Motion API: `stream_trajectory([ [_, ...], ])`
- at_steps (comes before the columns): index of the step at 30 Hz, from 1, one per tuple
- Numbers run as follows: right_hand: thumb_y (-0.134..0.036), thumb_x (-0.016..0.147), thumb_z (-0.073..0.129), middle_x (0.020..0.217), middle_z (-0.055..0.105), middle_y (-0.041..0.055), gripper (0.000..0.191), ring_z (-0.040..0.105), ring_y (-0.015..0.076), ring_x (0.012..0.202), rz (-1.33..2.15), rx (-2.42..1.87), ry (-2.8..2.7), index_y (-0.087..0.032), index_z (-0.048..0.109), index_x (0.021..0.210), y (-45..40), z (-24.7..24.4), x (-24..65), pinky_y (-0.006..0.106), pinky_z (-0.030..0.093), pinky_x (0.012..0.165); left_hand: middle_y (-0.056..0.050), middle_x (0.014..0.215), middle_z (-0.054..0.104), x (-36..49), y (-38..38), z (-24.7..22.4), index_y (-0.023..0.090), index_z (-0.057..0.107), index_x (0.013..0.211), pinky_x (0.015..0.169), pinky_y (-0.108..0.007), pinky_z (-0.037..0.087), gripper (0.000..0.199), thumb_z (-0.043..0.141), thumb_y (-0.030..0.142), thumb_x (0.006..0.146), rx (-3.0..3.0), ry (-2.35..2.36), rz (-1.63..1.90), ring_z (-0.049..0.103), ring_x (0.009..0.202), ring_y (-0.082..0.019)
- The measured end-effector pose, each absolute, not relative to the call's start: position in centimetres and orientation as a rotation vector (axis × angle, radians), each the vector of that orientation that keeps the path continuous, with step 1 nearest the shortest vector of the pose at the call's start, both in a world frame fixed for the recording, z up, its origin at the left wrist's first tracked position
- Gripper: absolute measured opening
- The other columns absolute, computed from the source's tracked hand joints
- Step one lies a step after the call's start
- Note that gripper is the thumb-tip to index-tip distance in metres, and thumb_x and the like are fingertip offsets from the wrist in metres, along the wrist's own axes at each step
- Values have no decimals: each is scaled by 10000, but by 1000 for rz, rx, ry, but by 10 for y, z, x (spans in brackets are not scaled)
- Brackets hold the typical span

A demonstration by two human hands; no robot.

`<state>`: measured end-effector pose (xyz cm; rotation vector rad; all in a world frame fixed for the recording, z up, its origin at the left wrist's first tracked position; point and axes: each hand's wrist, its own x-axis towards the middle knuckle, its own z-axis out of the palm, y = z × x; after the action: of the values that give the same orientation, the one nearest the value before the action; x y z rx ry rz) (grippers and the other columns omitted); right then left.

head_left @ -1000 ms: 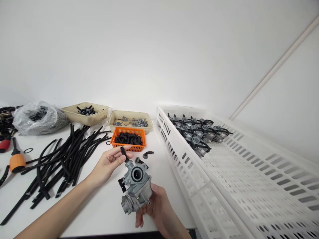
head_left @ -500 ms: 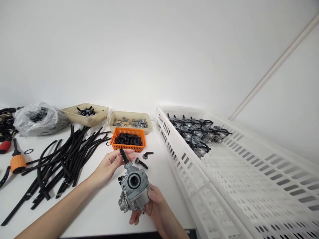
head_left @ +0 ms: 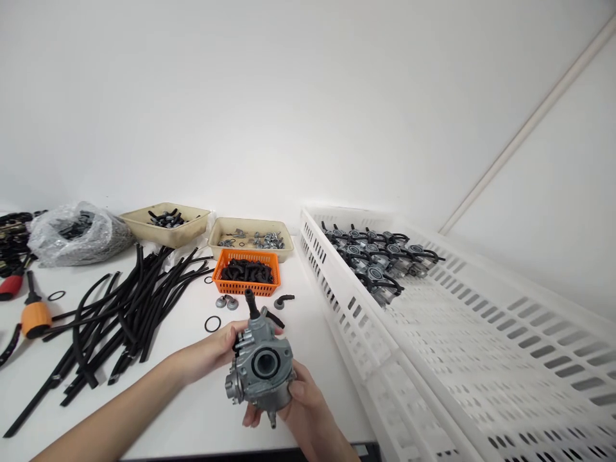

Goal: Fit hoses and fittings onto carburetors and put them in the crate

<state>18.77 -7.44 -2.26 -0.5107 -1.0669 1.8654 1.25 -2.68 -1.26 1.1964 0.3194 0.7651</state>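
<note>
Between my two hands, above the front part of the table, is a grey metal carburetor with its round bore facing me. A short black rubber piece sticks up from its top. My right hand grips the body from below and the right, thumb on the side. The fingers of my left hand close on the upper left of the carburetor, some of them hidden behind it. Just beyond lie a small elbow piece with a black tube, another black tube and two small grey caps.
A white perforated crate on the right holds several carburetors. Behind my hands stand an orange basket of black rubber parts and two beige trays. Black hoses, an orange-handled screwdriver and a plastic bag are left.
My left hand has moved down from the black rubber piece onto the carburetor's body. The carburetor has come slightly lower and turned a little, more upright. Small caps and a ring behind are now uncovered.
</note>
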Motion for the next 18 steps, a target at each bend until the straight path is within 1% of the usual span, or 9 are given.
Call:
stream_trajectory([
  [1,-555,641,703,729,698,109,565,648,216,527,1887,-498,-1054,-95,650,966,-74,-22,187,325,469,532,-170,1248,615,14,-28,-13,167,589,1254,966,-455,419,835,575,772,678,1162,303,747,553,1163,-361],
  [3,-583,616,690,701,689,100,603,636,221,514,1934,-477,-1019,-89,668,961,-73,-19,187,330,465,521,-158,1182,651,16,-30,-14,176,625,1198,906,-444,461,872,659,780,570,1098,301,711,565,1141,-378],
  [5,-598,651,650,714,692,96,601,637,221,530,1968,-474,-996,-92,677,974,-74,-16,188,339,468,550,-150,1091,684,19,-31,-14,180,657,1126,804,-424,505,855,726,753,495,1060,309,673,601,1071,-384],
  [6,-600,682,626,728,695,95,587,643,222,547,1983,-476,-993,-96,677,978,-74,-15,188,342,470,574,-150,1077,687,21,-31,-14,180,662,1108,772,-421,514,836,741,738,491,1037,301,666,610,1049,-385],
  [8,-580,719,613,785,710,104,560,659,227,591,2001,-481,-990,-104,666,1008,-75,-13,184,348,468,615,-149,1112,675,22,-31,-15,178,654,1118,780,-425,512,778,736,703,549,976,265,699,610,1052,-374],
  [10,-526,708,660,854,724,117,541,673,235,626,1981,-487,-980,-113,643,1056,-73,-14,177,358,471,645,-148,1141,668,22,-29,-15,162,659,1107,838,-423,492,664,689,651,659,901,228,782,613,1058,-347],
  [12,-460,672,722,887,733,123,535,687,245,666,1954,-495,-977,-122,632,1077,-69,-16,168,378,479,685,-153,1091,691,20,-27,-15,125,691,1012,857,-399,481,544,631,593,741,831,207,848,640,1007,-317],
  [15,-454,646,758,895,738,118,522,695,256,735,1988,-484,-1022,-135,646,1044,-61,-14,157,428,485,771,-148,977,725,16,-24,-13,110,705,906,810,-385,494,473,594,551,774,730,208,891,672,929,-308],
  [18,-471,732,702,1008,720,131,524,696,262,834,1983,-515,-1139,-150,614,1138,-56,-3,161,477,447,889,-126,876,740,12,-22,-9,119,700,874,806,-399,503,443,621,539,757,656,233,953,686,895,-314],
])
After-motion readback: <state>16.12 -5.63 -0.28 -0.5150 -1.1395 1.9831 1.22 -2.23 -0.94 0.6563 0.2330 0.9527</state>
